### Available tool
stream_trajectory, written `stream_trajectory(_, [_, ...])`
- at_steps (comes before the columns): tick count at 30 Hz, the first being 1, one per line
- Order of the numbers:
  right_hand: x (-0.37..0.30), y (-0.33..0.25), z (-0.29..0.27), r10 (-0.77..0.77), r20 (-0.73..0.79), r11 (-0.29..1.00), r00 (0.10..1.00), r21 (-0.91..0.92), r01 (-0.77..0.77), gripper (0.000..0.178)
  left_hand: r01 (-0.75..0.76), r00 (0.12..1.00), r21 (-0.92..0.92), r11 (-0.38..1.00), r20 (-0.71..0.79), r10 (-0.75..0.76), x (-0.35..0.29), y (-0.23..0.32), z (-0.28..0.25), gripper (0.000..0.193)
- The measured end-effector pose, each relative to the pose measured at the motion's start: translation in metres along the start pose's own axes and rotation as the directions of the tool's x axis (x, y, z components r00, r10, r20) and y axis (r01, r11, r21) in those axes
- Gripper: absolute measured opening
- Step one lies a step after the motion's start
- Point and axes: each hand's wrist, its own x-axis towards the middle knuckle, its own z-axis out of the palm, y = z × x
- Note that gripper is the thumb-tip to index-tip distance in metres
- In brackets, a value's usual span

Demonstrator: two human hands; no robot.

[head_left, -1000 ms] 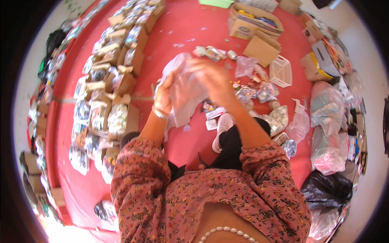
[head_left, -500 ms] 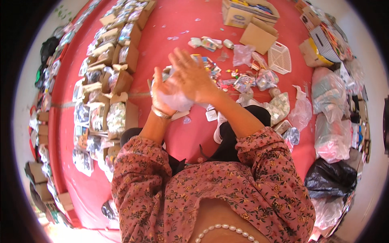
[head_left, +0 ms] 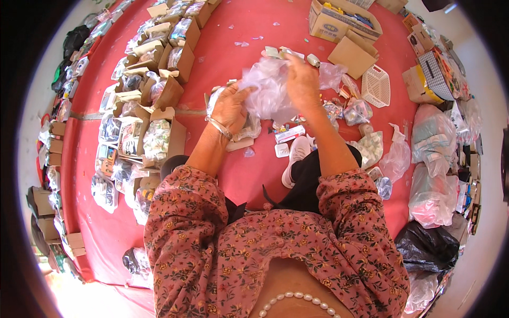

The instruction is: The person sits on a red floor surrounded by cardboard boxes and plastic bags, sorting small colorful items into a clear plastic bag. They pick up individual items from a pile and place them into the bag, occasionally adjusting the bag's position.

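Note:
A thin, translucent plastic bag (head_left: 269, 87) is spread between my hands, crumpled and partly blurred. My left hand (head_left: 229, 110) pinches its left edge, a bracelet on the wrist. At the opposite edge, my right hand (head_left: 304, 82) grips it with bent fingers, smeared a little by motion. Whether the bag holds anything cannot be made out. Behind and below it on the red floor lies a spread of small colourful items, partly hidden by the bag. A small box (head_left: 290, 134) and a white square piece (head_left: 282, 150) lie near my shoe.
Rows of open cartons (head_left: 170, 132) with bagged goods run along the left. At the far right stand a large carton (head_left: 339, 24), an open box (head_left: 352, 54) and a white basket (head_left: 376, 86). Filled plastic bags (head_left: 433, 140) and a black bag (head_left: 427, 246) line the right wall.
My palms were close together with the bag between them. Now they are apart, and the bag hangs opened out between them. The view has shifted slightly.

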Motion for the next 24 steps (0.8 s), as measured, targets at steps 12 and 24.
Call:
stream_trajectory(12, [0.006,-0.018,-0.022,-0.389,-0.079,0.920,0.918,0.026,0.392,0.054,-0.109,0.870,0.993,-0.038,0.113,0.479,0.006,0.005,-0.005,0.025])
stream_trajectory(24, [-0.001,-0.007,-0.005,-0.245,0.243,0.948,0.939,-0.144,0.284,0.016,-0.144,0.878,0.985,-0.091,0.169,0.448,0.010,0.004,-0.021,0.027])
